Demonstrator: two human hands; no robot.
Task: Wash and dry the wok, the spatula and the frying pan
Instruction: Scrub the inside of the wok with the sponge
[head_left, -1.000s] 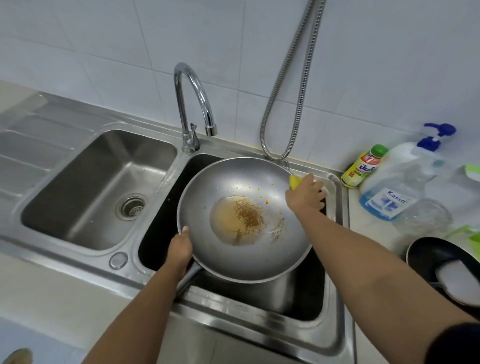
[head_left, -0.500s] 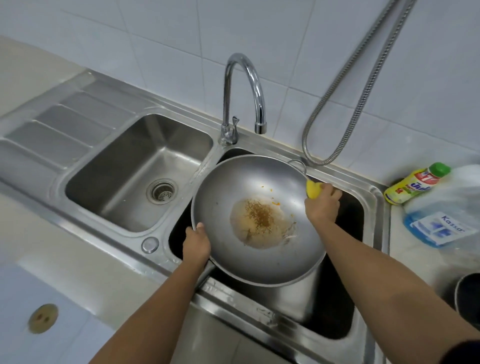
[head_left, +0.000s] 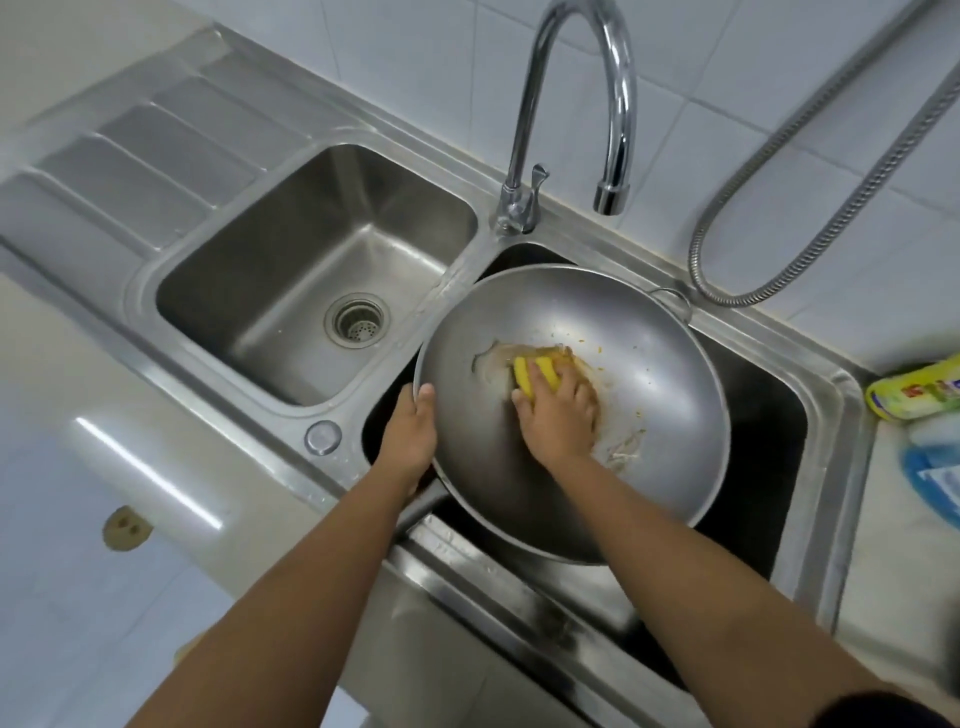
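Head view: two bare forearms reach in from the near edge toward a stainless steel double sink (head_left: 852, 415). The left hand (head_left: 410, 436) is clenched on the near-left rim of the one round grey metal wok (head_left: 644, 415), thumb over the edge, holding it tilted over the right-hand basin. The right hand (head_left: 558, 415) presses one yellow sponge (head_left: 532, 376) flat against the wok's bottom, fingers spread over it, right on a patch of brown, oily residue. The left basin (head_left: 311, 270) has one round drain strainer (head_left: 357, 319). Beyond, one curved chrome tap (head_left: 618, 104) arches above the wok's far rim, and one ribbed metal hose (head_left: 831, 223) loops down the white tiled wall. At the right edge, on the tabletop, lie one yellow labelled bottle (head_left: 914, 389) and a blue-labelled one (head_left: 935, 478).
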